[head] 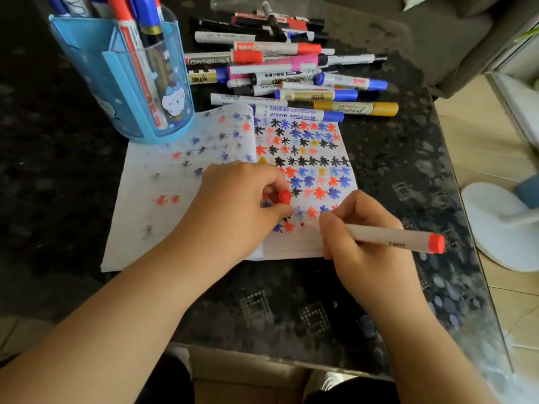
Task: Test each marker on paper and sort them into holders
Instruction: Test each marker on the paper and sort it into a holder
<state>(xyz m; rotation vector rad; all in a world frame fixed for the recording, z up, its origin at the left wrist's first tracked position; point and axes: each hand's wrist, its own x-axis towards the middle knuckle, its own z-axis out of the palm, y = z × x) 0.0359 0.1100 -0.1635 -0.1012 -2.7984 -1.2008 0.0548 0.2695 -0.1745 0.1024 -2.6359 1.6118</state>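
Head view: my right hand grips a red marker, its tip on the paper near the sheet's lower edge. My left hand rests on the paper and pinches the red cap. Beyond the paper lies a pile of markers. A blue holder with markers in it stands at the paper's far left corner.

Soft daylight (from right), blurred warped edges
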